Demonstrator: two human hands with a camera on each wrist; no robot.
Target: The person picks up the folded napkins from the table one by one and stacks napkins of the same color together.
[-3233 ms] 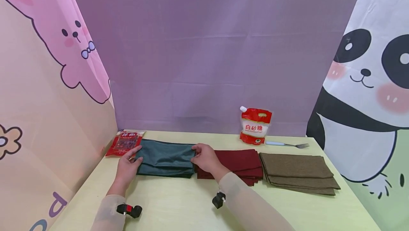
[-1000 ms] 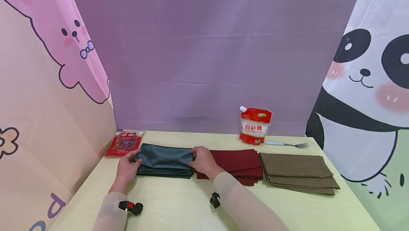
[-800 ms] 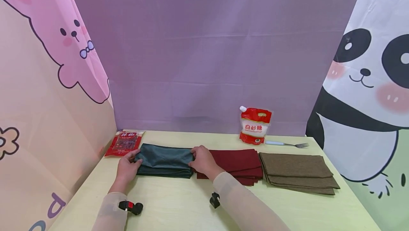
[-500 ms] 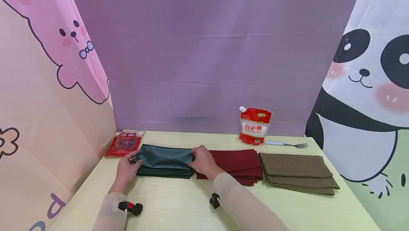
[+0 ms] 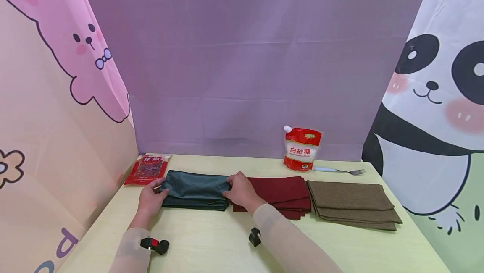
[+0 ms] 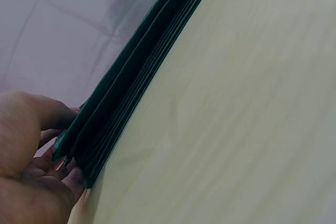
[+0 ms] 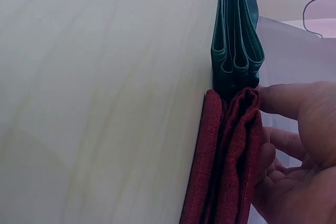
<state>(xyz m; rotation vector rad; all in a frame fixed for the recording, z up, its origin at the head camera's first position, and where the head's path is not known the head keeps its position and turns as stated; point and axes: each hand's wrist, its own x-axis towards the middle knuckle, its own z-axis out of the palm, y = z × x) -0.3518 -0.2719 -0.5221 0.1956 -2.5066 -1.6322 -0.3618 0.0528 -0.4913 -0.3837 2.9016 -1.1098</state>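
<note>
A folded dark teal cloth [image 5: 196, 185] with a satin sheen lies in a layered stack at the left of the table. My left hand [image 5: 150, 199] holds its left edge, with thumb and fingers apart at the corner; in the left wrist view the fingers reach round the end of the layers [image 6: 126, 85]. At the opposite end my right hand [image 5: 242, 190] pinches the right edge between thumb and fingers. That hand is also over the left part of a dark red folded cloth stack [image 5: 281, 191], which adjoins the teal one and is partly hidden.
Brown folded cloths [image 5: 351, 201] lie right of the red stack. A red packet of dried chillies [image 5: 148, 169] lies at the back left. Behind the cloths stand a red and white sugar pouch [image 5: 302, 149] and a fork [image 5: 340, 171]. A purple backdrop [image 5: 249, 63] closes the far side.
Since the oldest frame, the teal cloth's far edge has come slightly nearer and lower, and both hands have shifted a little with it. Over the last second hardly anything has moved.
</note>
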